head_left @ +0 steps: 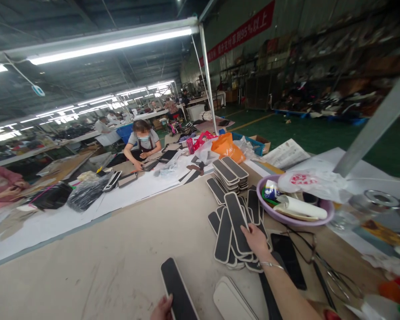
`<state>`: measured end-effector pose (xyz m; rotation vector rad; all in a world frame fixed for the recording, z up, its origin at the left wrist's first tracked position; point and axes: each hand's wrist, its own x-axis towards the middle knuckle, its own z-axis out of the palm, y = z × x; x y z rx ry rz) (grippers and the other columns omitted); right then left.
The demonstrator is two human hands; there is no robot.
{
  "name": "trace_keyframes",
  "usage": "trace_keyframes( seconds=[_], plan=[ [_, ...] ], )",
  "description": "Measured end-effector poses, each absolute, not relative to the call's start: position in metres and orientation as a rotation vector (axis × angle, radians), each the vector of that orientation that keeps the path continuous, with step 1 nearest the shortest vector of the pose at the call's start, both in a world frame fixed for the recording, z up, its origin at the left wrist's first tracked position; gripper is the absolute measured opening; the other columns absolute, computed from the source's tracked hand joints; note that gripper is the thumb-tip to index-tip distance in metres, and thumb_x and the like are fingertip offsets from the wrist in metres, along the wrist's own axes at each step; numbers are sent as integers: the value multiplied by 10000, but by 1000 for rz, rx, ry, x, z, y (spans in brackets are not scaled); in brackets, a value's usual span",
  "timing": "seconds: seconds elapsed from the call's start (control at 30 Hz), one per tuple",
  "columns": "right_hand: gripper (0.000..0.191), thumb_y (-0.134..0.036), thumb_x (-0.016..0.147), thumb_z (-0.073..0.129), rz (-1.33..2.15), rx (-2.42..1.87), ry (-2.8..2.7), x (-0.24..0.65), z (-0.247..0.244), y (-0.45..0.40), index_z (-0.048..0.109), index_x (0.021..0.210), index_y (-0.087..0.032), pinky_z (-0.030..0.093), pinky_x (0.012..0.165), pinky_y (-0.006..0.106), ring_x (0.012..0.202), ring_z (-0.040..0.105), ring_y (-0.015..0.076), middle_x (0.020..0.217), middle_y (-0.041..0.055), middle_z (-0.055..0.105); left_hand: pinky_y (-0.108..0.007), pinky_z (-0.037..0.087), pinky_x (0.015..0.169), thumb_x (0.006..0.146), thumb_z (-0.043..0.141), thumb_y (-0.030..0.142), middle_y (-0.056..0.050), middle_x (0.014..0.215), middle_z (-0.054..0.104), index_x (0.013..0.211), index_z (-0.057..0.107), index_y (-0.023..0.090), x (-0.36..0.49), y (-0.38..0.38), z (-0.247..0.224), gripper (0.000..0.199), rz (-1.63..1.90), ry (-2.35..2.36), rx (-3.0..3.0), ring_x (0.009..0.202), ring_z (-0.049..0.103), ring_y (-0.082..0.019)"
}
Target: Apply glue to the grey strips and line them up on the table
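My left hand (162, 308), at the lower edge, is closed on the side of a long round-cornered dark panel (177, 284) with a pale border. Its lower end runs out of view. To the right, my right hand (256, 240) pinches the edge of a similar dark panel (235, 218), which lies on top of a loose, fanned pile; the fingers underneath are hidden. Other dark panels (222, 238) of that pile overlap around it. Behind them stand neat stacks of panels (225, 171). Pale panels (231, 300) lie between my hands, near the front.
A purple basin (298, 221) with packets and a white roll stands right of the pile. Beside my right forearm lie a black phone (288, 260), glasses (311, 251) and scissors (336, 282). A slanting metal post (376, 115) rises at right. A co-worker (143, 142) bends over the table opposite.
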<state>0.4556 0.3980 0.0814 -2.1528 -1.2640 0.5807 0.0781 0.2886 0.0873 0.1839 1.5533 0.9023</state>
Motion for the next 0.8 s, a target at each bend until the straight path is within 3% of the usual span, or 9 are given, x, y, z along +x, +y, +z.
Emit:
trace_keyframes(
  seconds=[0.1, 0.17, 0.27, 0.37, 0.53, 0.63, 0.8],
  plan=[
    [248, -343, 778, 485, 498, -2222, -1299, 443, 67, 394, 629, 723, -149, 376, 926, 387, 1035, 525, 299, 928, 158, 620, -302, 495, 688, 691, 725, 278, -56, 809, 695, 811, 605, 169, 95, 312, 88, 201, 813, 1395, 313, 811, 663, -226],
    [256, -328, 765, 506, 449, -2272, -1287, 439, 59, 392, 641, 768, -110, 307, 995, 429, 1134, 457, 336, 1058, 210, 571, -289, 475, 730, 697, 708, 360, -66, 871, 699, 876, 612, 164, 109, 331, 93, 282, 768, 1302, 447, 837, 654, -206],
    [413, -344, 756, 534, 402, -2322, -1252, 436, 52, 390, 605, 1043, -56, 274, 1019, 438, 1194, 404, 350, 1209, 231, 477, -281, 437, 782, 677, 698, 423, -73, 943, 693, 908, 617, 159, 133, 365, 100, 360, 716, 1262, 630, 904, 624, -200],
    [670, -411, 751, 547, 345, -2426, -1200, 436, 48, 388, 415, 1312, -70, 305, 991, 450, 1227, 363, 381, 1336, 229, 361, -292, 406, 809, 664, 686, 447, -78, 979, 688, 901, 612, 163, 162, 398, 99, 377, 664, 1305, 732, 960, 592, -208],
    [891, -583, 766, 470, 430, -2534, -1228, 446, 41, 386, 182, 1427, -59, 286, 1016, 430, 1246, 368, 359, 1351, 220, 377, -351, 381, 889, 678, 667, 415, -81, 982, 691, 917, 623, 163, 207, 439, 80, 350, 624, 1308, 812, 982, 590, -228],
    [946, -640, 747, 462, 450, -2593, -1230, 454, 40, 385, 159, 1435, -65, 283, 1021, 436, 1261, 358, 358, 1347, 222, 392, -365, 426, 856, 672, 680, 420, -102, 899, 703, 879, 628, 146, 227, 453, 66, 347, 606, 1286, 786, 926, 620, -249],
    [956, -642, 733, 489, 505, -2623, -1210, 461, 50, 390, 171, 1440, -82, 370, 937, 446, 1144, 477, 367, 1234, 207, 495, -366, 470, 803, 646, 737, 405, -105, 913, 700, 892, 592, 157, 247, 471, 49, 378, 584, 1354, 748, 883, 641, -247]
  ],
)
